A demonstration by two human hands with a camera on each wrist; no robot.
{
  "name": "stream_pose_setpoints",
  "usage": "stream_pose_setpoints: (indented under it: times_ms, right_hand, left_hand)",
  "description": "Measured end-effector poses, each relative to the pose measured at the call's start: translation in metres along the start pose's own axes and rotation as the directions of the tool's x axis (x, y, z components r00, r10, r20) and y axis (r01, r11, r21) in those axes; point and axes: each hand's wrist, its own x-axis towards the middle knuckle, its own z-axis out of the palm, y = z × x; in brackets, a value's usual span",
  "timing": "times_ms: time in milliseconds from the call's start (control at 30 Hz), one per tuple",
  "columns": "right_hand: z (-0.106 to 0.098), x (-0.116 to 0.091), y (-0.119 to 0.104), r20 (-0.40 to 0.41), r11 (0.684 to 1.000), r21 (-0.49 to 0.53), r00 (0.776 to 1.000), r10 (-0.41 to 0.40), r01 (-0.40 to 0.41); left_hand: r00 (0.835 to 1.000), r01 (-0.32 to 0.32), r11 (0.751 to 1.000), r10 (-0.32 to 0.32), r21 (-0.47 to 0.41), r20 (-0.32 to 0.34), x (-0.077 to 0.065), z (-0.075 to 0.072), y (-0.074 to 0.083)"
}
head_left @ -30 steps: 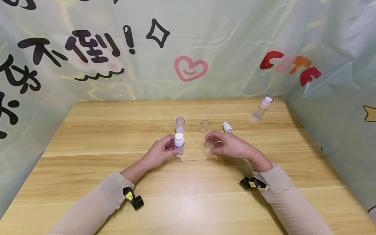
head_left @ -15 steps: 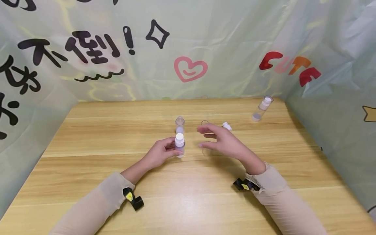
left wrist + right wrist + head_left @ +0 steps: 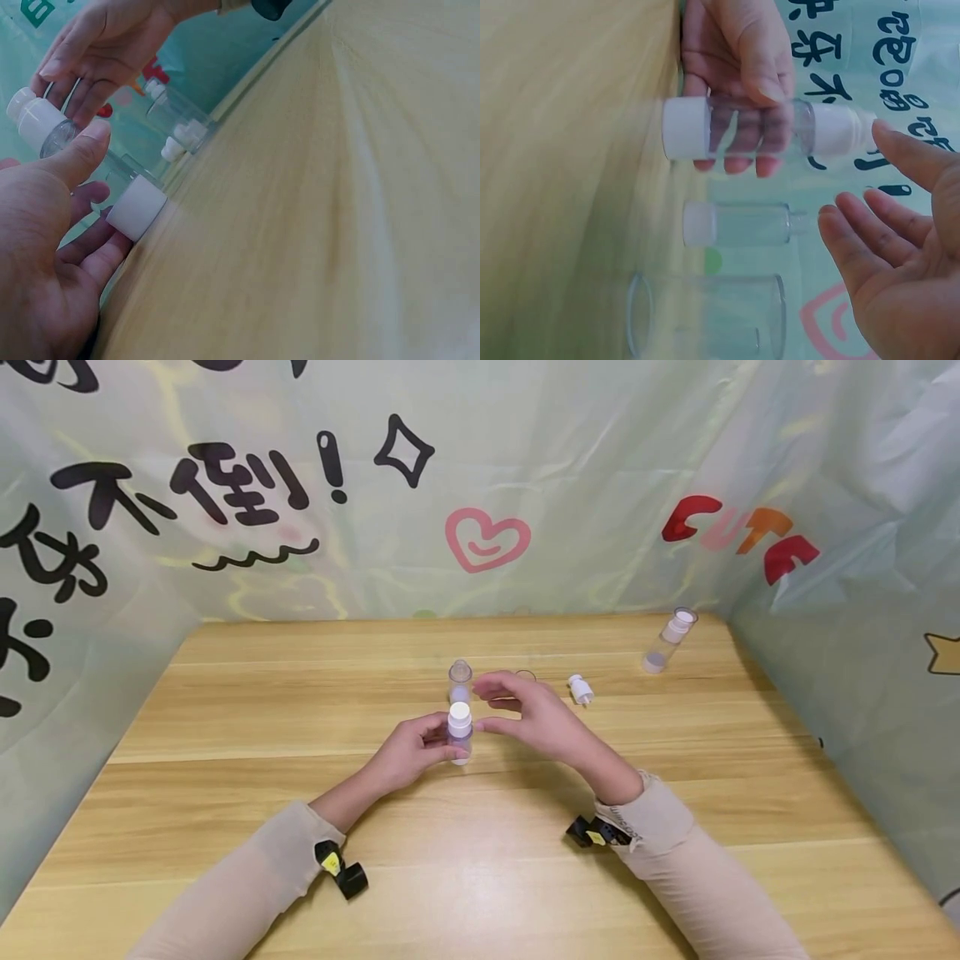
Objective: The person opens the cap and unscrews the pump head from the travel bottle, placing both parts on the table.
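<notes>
My left hand [image 3: 408,747] grips an upright clear pump bottle [image 3: 460,727] with a white base and a white pump top. In the left wrist view the thumb [image 3: 86,150] lies along its side. My right hand [image 3: 532,714] hovers just right of the bottle's top, fingers spread apart and holding nothing. In the right wrist view its thumb tip is close to the white pump top [image 3: 840,129]; whether they touch I cannot tell. Behind the held bottle stands a second clear bottle [image 3: 460,675] without a pump.
A loose white pump [image 3: 580,690] lies right of my right hand. A clear cylinder cap [image 3: 712,315] stands upright nearby, partly hidden by that hand in the head view. At the far right stands a capped pump bottle [image 3: 670,642]. A printed curtain [image 3: 360,577] borders the wooden table [image 3: 300,668].
My right hand has let go of a clear cap and moved left to beside the held bottle's top. The loose white pump shows fully again. My left hand stays nearly still.
</notes>
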Motion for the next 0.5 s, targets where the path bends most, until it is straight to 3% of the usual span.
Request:
stream_pose_setpoints:
  times_ms: [500]
  right_hand:
    - [0.023,0.000,0.001,-0.054,0.995,0.079,0.997,-0.049,0.053]
  left_hand:
    - [1.000,-0.017,0.997,0.017,-0.072,-0.004,0.001,0.002,0.001]
